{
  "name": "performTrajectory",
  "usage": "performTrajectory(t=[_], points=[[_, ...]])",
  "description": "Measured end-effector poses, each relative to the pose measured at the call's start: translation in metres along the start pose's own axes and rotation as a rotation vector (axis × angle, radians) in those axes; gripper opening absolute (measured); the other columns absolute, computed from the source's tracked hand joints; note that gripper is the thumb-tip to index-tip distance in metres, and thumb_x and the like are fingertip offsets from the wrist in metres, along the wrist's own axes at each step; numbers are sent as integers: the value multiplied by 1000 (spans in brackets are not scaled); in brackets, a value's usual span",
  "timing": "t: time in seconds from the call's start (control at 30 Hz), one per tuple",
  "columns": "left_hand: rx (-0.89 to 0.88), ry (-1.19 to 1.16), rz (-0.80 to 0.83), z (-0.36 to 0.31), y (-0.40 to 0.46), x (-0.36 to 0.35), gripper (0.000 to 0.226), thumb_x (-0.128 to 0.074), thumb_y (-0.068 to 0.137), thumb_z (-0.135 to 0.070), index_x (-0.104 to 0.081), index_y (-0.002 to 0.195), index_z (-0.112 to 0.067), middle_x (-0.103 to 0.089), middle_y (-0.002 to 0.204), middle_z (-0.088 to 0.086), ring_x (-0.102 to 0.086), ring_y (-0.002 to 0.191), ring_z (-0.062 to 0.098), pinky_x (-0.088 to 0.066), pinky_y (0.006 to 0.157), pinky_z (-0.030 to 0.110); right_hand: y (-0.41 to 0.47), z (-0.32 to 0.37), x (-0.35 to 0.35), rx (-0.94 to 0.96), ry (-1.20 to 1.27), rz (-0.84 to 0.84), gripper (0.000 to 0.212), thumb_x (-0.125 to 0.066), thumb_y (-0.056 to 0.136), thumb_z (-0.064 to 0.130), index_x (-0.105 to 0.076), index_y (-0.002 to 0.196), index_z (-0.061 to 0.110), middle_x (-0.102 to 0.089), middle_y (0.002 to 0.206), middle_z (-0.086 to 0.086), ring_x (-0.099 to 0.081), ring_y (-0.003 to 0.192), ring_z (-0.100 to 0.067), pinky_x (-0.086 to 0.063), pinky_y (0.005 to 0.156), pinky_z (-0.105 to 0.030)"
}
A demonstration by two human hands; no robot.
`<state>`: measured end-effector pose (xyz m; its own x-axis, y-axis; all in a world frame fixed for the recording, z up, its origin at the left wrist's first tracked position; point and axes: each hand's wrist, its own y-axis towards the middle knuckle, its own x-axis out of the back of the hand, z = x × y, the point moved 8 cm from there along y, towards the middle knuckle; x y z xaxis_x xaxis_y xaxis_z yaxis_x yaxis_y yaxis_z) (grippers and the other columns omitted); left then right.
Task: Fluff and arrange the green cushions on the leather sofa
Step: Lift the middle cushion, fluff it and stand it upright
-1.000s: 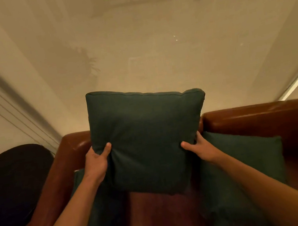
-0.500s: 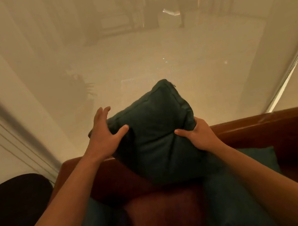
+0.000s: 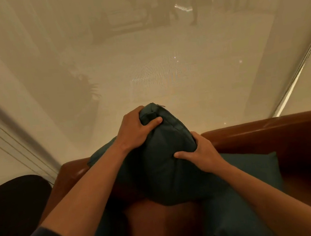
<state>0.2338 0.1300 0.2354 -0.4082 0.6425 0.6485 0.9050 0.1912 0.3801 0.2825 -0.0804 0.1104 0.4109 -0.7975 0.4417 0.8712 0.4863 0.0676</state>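
A person leans over a brown leather sofa [image 3: 270, 135], both bare forearms reaching forward to a dark green fabric cushion [image 3: 162, 166] held above the seat, in front of the sofa's backrest. A second earlier this cushion stood flat and square, facing the viewer, with one hand at each lower side. It has since been turned edge-on and squeezed into a bunched, rounded shape, its zipped seam running up to the top corner. That suggests the fluffing step is under way: the filling is being pressed and redistributed, and arranging has probably not begun for this cushion.

The left hand [image 3: 134, 130] is clamped over the cushion's top corner, fingers curled behind it and the thumb pressed across the front, a closed grip on the fabric. The right hand [image 3: 202, 153] is wrapped around the right side lower down, thumb forward on the face and fingers tucked out of sight behind, also gripping firmly.

A second green cushion [image 3: 255, 172] lies against the backrest to the right, partly behind the right forearm. More dark green fabric shows low on the left under the left forearm; it may be a third cushion, but dim light makes that uncertain. A sheer beige curtain [image 3: 145, 70] hangs behind the sofa.
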Motion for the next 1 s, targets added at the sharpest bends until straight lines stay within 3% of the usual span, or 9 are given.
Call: performTrajectory(t=[0.17,0.33,0.43,0.57,0.67,0.73,0.83,0.9,1.0], points=[[-35,18,20,-13,9,13,26,-81,80,-47,-66,86,-26,-68,80,-11,-61,73,1,-44,67,19,-13,-14,14,-15,-46,91,89,-73,76,71,-43,149,30,-55,133,13,-56,118,-8,-49,100,-30],[5,-3,-73,-12,9,44,23,-81,84,-35,-71,92,-16,-70,84,-11,-62,74,-7,-44,66,9,-41,-84,63,-119,-155,-185,97,-58,73,88,-53,143,20,-52,138,4,-48,129,-15,-41,112,-42],[37,-62,-157,-7,3,58,20,-81,86,-29,-71,99,-18,-69,89,-15,-62,77,-14,-45,70,6,-57,-131,65,-338,76,-164,113,-66,70,83,-33,159,22,-34,163,-3,-34,149,-25,-33,120,-47],[85,-139,-215,4,-7,63,18,-78,88,-29,-70,102,-21,-71,95,-14,-64,82,-11,-49,74,9,-61,-154,43,-482,625,-136,131,-77,46,89,-42,153,24,-53,149,2,-49,137,-22,-39,115,-49],[165,-265,-212,22,-17,59,16,-77,89,-27,-69,102,-25,-71,98,-13,-67,85,-10,-51,76,12,-45,-133,31,-454,891,-123,109,-92,48,71,-58,138,19,-69,133,0,-64,121,-19,-54,96,-41],[213,-353,-228,33,-27,58,15,-75,88,-29,-68,100,-24,-71,97,-9,-68,82,-8,-51,73,12,-26,-109,40,-369,922,-139,84,-86,68,54,-61,136,13,-72,129,-3,-66,122,-22,-60,87,-34],[272,-410,-251,51,-38,63,28,-70,82,-42,-67,104,-24,-72,102,-7,-69,86,-6,-53,76,14,3,-72,65,-218,833,-182,81,-88,71,51,-62,137,13,-70,133,-4,-65,124,-24,-58,97,-38],[293,-394,-252,62,-42,67,36,-66,82,-49,-66,108,-23,-70,105,-8,-68,91,-4,-53,81,17,16,-48,82,-184,729,-231,80,-92,60,55,-68,126,18,-75,121,1,-71,112,-18,-60,88,-34],[351,-375,-285,80,-49,72,42,-60,84,-56,-63,112,-25,-67,107,-12,-63,98,-2,-51,82,17,35,-16,102,-115,545,-295,50,-83,80,44,-66,122,22,-72,108,12,-69,99,-7,-56,77,-19]])
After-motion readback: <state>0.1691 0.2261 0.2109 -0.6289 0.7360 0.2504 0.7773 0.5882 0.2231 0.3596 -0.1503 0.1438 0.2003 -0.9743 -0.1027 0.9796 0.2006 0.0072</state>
